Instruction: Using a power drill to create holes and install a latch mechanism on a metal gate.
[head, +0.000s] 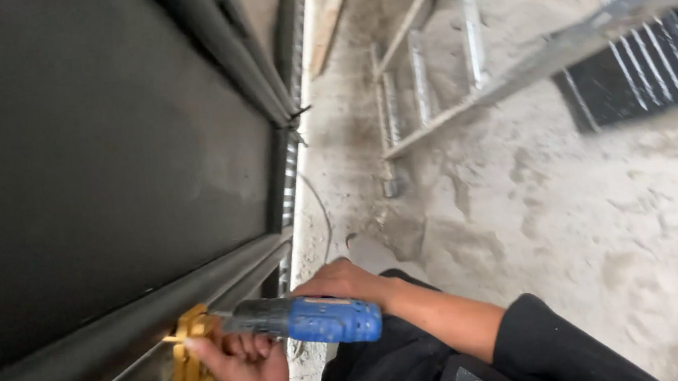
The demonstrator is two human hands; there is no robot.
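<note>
A worker presses a blue-handled welding holder (306,318) against the frame of a dark metal gate (106,180). The right hand (344,283) closes over the handle from above, forearm level; the left hand (244,369) cups the yellow clamp (190,362) just below the tip. Steadying the tip with both hands, wrists braced, looks key.
</note>
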